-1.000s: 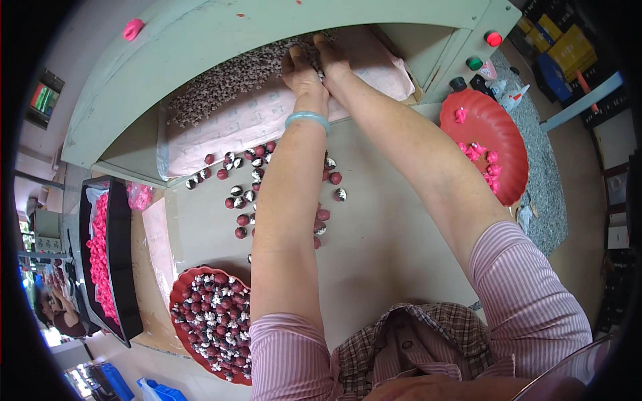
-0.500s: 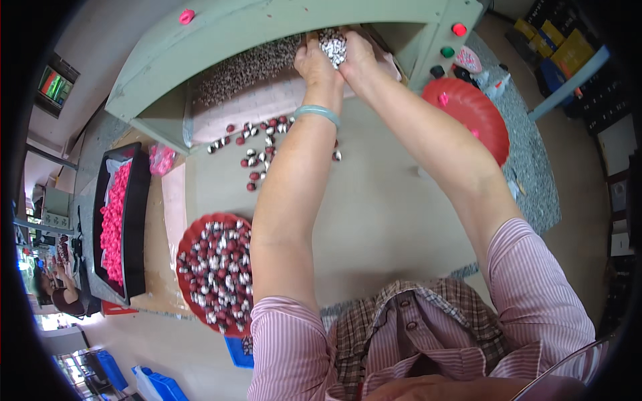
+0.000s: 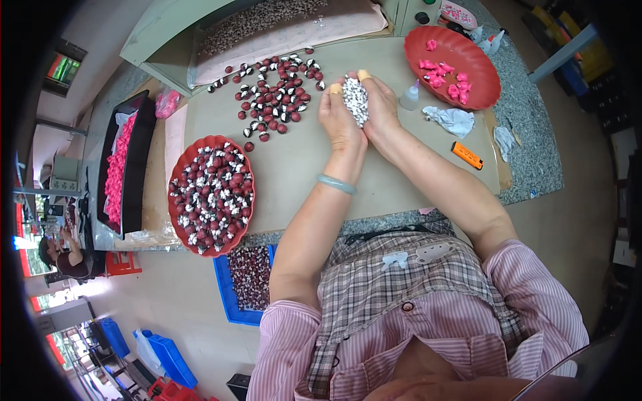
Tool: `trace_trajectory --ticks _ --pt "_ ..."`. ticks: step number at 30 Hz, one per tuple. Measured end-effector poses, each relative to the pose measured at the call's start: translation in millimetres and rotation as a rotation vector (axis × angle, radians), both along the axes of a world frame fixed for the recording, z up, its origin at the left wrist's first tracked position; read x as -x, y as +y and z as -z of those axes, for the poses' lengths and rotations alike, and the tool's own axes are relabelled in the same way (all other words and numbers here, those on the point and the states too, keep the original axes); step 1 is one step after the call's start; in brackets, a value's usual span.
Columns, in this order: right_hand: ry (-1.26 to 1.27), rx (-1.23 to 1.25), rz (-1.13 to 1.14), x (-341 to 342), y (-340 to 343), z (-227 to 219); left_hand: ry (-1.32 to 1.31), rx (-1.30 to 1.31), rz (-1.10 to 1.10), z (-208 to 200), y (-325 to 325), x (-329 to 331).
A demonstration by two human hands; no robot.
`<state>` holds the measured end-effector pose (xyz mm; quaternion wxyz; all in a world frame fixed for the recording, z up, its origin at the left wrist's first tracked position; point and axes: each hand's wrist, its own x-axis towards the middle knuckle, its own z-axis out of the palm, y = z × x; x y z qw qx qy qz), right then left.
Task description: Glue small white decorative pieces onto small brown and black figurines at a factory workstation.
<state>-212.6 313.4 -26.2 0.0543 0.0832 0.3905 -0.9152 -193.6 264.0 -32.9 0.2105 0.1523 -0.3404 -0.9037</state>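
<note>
My left hand (image 3: 340,122) and my right hand (image 3: 382,111) are cupped together over the table, holding a heap of small white pieces (image 3: 356,100). Yellowish covers sit on a fingertip of each hand. Left of them, loose dark red balls with black and white parts (image 3: 274,100) are spread over the tabletop. Similar balls fill a red scalloped tray (image 3: 175,194) at the near left. More small pale pieces (image 3: 257,23) lie on a pinkish sheet (image 3: 334,30) inside the green cabinet opening beyond my hands.
At right are a red scalloped dish (image 3: 414,60) with pink pieces, a small bottle (image 3: 410,97), crumpled tissue (image 3: 455,121) and an orange lighter (image 3: 467,155). A black tray (image 3: 134,187) of pink pieces stands far left. Below the table edge is a blue crate (image 3: 231,307). Another person (image 3: 63,254) sits far left.
Both hands have come out of the green cabinet opening toward me, still cupped around the white pieces. The view has shifted, so the bottle, tissue and lighter now show.
</note>
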Motion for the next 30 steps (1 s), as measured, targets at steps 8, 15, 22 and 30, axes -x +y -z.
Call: trace_trajectory --ticks 8,15,22,30 --pt "0.346 -0.566 0.088 -7.1 20.9 35.6 -0.044 0.616 -0.065 29.0 2.0 -7.2" --pt "0.429 -0.577 0.149 -5.9 39.2 35.1 0.022 0.561 -0.013 19.6 -0.5 -13.2" --pt "0.633 -0.915 0.1 -15.9 52.4 32.7 0.008 0.83 0.052 16.4 -4.8 -20.5" --pt "0.902 -1.04 0.065 -36.6 64.8 0.1 0.05 0.865 0.208 19.8 -13.7 -26.8"
